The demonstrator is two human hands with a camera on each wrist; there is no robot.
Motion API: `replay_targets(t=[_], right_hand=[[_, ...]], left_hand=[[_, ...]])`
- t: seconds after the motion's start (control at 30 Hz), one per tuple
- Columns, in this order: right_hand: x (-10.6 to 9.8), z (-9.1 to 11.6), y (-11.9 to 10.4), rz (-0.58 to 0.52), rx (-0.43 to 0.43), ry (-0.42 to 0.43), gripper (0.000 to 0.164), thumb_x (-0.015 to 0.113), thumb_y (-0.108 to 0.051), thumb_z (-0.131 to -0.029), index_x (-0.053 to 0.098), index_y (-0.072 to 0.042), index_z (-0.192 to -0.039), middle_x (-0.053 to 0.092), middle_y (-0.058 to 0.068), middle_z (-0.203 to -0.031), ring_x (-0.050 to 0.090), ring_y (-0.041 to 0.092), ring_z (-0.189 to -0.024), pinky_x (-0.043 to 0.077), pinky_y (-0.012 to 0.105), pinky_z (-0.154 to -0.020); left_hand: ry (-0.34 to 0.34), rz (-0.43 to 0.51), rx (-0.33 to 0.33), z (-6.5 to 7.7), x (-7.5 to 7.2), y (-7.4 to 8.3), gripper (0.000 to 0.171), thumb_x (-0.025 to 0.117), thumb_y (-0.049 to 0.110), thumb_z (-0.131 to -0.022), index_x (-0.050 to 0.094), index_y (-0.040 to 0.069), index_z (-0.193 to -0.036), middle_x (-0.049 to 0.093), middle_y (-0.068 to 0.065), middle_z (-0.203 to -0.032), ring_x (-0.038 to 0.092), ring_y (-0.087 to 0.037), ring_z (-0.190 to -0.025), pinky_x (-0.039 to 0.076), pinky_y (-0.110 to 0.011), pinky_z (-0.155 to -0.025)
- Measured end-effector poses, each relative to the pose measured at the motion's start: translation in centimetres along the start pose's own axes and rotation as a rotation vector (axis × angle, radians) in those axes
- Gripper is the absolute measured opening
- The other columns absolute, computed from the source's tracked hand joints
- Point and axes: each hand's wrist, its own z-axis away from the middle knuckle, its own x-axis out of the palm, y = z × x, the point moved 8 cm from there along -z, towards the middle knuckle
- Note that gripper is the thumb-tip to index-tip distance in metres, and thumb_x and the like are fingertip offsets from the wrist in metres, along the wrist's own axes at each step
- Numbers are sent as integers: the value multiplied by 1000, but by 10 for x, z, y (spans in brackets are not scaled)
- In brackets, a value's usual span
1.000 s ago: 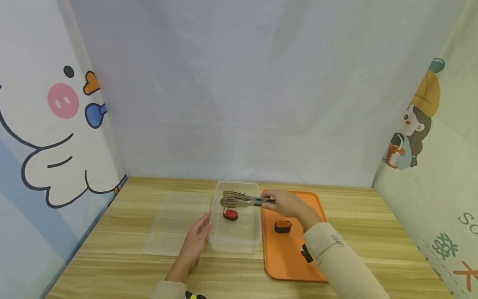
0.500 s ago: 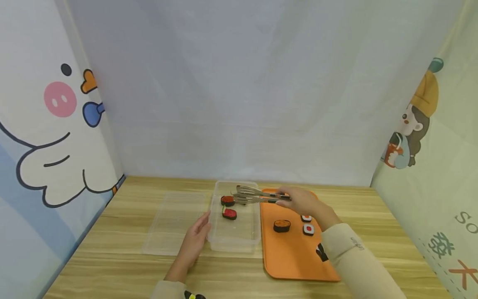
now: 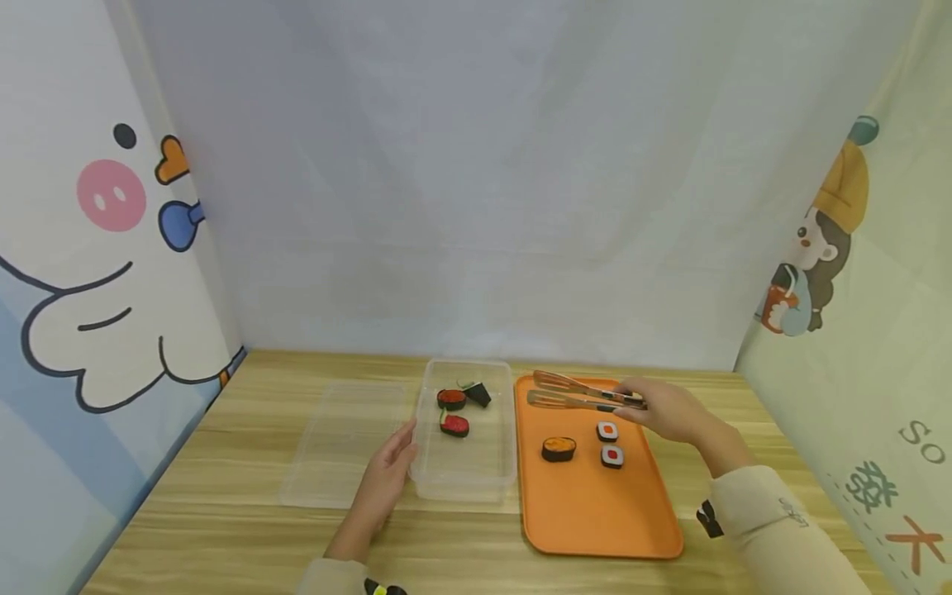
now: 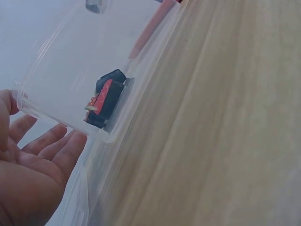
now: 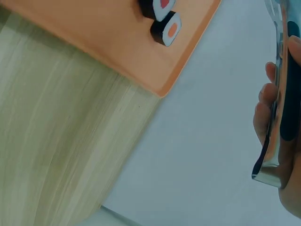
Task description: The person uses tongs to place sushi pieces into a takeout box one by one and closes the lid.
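"What framed the hands?"

"A pale cloth backdrop rose behind a light wood-grain table."

"And the edges?"

"Wood ran past the right edge of an orange rectangular tray; a clear plastic container stood just left."

"The grip?"

"The left hand, fingers relaxed, touched the container; the right hand held silver metal tongs, tips parted above the tray. Three black-sided sushi pieces lay inside the container, three on the tray."

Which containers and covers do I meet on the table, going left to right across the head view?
Clear lid → clear box → orange tray.
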Motion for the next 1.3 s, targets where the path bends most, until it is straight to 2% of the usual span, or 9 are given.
replay_targets(t=[0.3,0.57,0.83,1.03,1.23,1.3], right_hand=[[-5,25,23,-15,10,10,26,67,-22,-94,65,-4,-112,65,2,-99,54,12,-76,46,37,-64],[0,45,41,-12,40,-6,27,68,-25,-93,65,-4,-110,63,-2,-96,51,10,-74,45,35,-63],[4,61,57,-16,74,-3,29,69,-26,-93,65,-4,-111,65,3,-101,60,18,-84,50,41,-68],[9,70,67,-37,109,-27,32,69,-29,-92,64,-4,-111,65,7,-103,60,21,-84,50,43,-67],[16,77,80,-46,128,-50,33,69,-30,-92,63,-3,-111,65,10,-105,62,29,-91,52,49,-72],[19,77,84,-54,127,-53,31,69,-29,-92,63,-5,-110,65,7,-103,61,25,-87,51,46,-70]], left_hand=[[-3,19,3,0,-1,0,48,45,15,-105,34,2,-150,29,-22,-152,28,-38,-139,30,-49,-108],[12,24,-5,0,-1,0,47,45,13,-105,35,2,-150,30,-22,-152,28,-36,-139,29,-47,-109],[15,9,1,-2,-1,0,47,45,14,-105,35,2,-150,30,-22,-151,29,-36,-139,28,-47,-110],[5,13,4,-3,-1,-3,47,44,14,-105,35,2,-150,30,-23,-152,29,-38,-138,31,-49,-108],[-7,21,1,-2,0,-3,47,43,16,-106,34,3,-150,30,-24,-152,29,-39,-138,32,-51,-107],[-9,21,1,-1,0,-2,48,43,17,-106,34,3,-150,30,-24,-152,29,-40,-138,32,-52,-107]])
